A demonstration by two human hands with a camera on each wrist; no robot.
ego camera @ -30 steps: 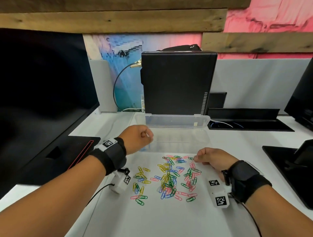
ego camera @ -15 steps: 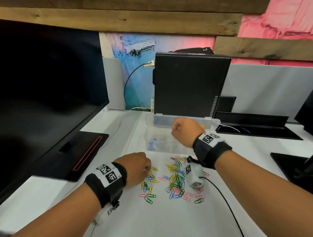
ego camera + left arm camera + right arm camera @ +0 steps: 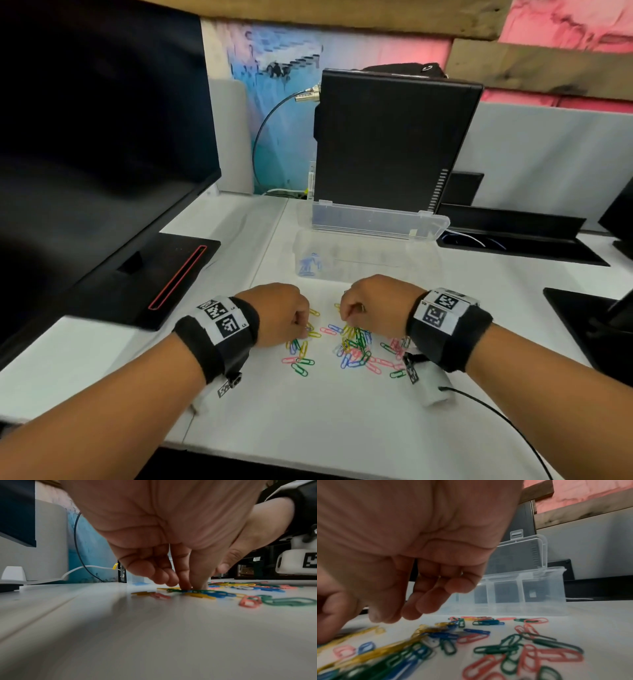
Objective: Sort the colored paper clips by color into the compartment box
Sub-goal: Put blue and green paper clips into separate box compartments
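While the white surface [image 3: 342,428] carries everything, its far edge is taken by a dark monitor [image 3: 85,137] at the left and an upright black computer case [image 3: 394,137] in the middle, and the clear compartment box [image 3: 366,260] sits just in front of that case with its lid [image 3: 376,221] tipped back against it. A few blue clips [image 3: 308,267] already lie in the box's left end compartment; its other compartments look bare, so by my judgement the sorting has barely begun. Between the box and the near edge lies the loose pile of paper clips [image 3: 356,349] in yellow, green, blue and pink, with a smaller scatter toward the left. Both hands are down on it, so the step in hand is picking. The left hand [image 3: 277,315] has its fingertips [image 3: 187,584] pressed onto clips in that smaller scatter, the grip curled as if pinching one, though which clip and what color I cannot tell. The right hand [image 3: 373,308] hangs over the yellow clips at the pile's far side with fingers [image 3: 426,605] loosely bent and, in the wrist view, clear of the clips and holding nothing I can see. Next comes a clean pinch of a single clip, lifted free of tangled neighbors, then a carry to the matching compartment. Motion blur smears the nearest clips, and the hands hide part of the pile.
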